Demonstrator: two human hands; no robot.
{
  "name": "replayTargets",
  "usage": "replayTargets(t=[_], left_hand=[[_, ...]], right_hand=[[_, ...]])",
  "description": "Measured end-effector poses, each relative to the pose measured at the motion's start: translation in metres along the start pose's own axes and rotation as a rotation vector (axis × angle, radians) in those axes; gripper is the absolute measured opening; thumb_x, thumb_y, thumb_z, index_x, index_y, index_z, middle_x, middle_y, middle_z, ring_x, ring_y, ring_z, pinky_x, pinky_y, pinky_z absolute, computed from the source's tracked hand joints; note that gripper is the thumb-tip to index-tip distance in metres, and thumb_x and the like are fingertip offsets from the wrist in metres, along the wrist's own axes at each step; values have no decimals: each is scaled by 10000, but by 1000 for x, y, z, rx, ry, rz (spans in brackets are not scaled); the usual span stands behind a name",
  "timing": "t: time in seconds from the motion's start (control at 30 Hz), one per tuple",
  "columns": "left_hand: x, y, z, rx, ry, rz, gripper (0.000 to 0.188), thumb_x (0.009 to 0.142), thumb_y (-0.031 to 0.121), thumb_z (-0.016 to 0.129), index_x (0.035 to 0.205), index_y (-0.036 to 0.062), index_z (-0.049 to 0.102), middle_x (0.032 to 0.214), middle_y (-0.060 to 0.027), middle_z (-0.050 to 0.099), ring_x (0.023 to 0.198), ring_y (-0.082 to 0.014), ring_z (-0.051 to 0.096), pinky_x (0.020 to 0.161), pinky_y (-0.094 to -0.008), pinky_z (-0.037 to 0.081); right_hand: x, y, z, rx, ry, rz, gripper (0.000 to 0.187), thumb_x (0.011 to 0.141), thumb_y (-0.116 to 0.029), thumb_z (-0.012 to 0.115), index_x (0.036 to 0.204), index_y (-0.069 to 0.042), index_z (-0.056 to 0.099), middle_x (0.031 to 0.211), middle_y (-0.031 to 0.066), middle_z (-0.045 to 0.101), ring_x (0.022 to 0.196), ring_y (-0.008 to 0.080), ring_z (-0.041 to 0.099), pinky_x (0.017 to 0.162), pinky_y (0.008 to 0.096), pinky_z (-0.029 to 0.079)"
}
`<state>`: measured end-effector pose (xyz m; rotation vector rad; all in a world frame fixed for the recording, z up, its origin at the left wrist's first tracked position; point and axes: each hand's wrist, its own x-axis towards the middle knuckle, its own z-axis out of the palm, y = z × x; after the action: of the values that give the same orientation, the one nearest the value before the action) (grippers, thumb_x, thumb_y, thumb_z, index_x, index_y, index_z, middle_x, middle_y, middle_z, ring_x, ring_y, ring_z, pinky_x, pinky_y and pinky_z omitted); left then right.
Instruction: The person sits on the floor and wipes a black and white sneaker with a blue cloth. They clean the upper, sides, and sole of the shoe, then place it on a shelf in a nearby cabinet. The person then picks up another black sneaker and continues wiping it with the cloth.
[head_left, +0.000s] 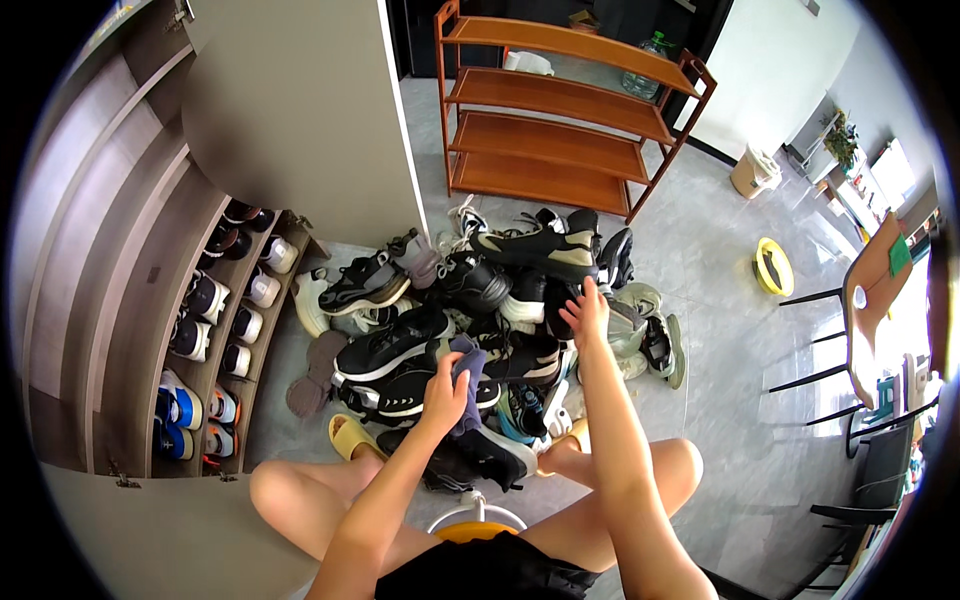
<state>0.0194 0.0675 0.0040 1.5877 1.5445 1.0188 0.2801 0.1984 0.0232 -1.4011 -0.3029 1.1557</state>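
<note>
A large heap of mixed shoes lies on the floor in front of me. Over its near side, my left hand (446, 395) is closed on a dark blue-grey cloth (471, 372). My right hand (588, 315) reaches over the right part of the heap with its fingers apart, holding nothing. Just beyond its fingertips, a black and beige sneaker (540, 248) lies across the top of the heap; whether they touch, I cannot tell. A black sneaker with a white sole (393, 343) lies left of the cloth. Grey-green shoes (625, 325) sit partly hidden behind my right hand.
An open shoe cabinet (165, 300) with several shoes on its lower shelves stands at the left, its tall door (300, 110) jutting out. A brown wooden rack (560, 145) stands beyond the heap. Rightward are a yellow basin (785, 262), a beige bin (755, 172) and a chair (868, 290).
</note>
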Motion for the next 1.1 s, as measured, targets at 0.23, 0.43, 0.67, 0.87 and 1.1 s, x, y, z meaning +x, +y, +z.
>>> replayTargets(t=[0.23,0.43,0.67,0.87,1.1], left_hand=[[3,31,-16,155,-207,-287,635,923,103,486,1498,195,234,1042,-282,629,889,-480,612,763,-462,494],[1,-3,-16,-7,59,175,355,892,-24,464,1111,161,673,905,-200,652,851,-392,639,731,-430,501],[12,14,-9,-231,101,-24,293,916,26,445,943,64,735,945,-126,636,913,-261,611,858,-305,450],[21,54,-5,-335,-276,-452,557,869,442,663,1056,-83,678,967,-126,711,884,-153,642,813,-273,482],[1,7,10,-89,-109,-245,334,756,142,618,1020,-54,677,1058,-263,662,943,-350,655,837,-381,493]], right_hand=[[94,-13,-15,109,-123,319,589,778,-471,743,1146,-42,578,1061,160,580,972,322,607,878,468,547],[53,-9,-21,162,-294,263,277,788,-98,667,1043,-9,606,966,112,668,857,244,665,761,390,572],[-102,7,-35,74,-404,-158,634,686,117,604,1298,-15,507,1066,59,646,925,159,629,793,254,505],[-183,61,-55,36,-366,-203,794,649,140,672,1362,-29,368,1219,95,557,1136,224,552,1012,350,425],[-180,82,-103,-101,-566,110,591,894,-229,612,1403,-20,396,1303,69,538,1183,212,523,1005,344,405]])
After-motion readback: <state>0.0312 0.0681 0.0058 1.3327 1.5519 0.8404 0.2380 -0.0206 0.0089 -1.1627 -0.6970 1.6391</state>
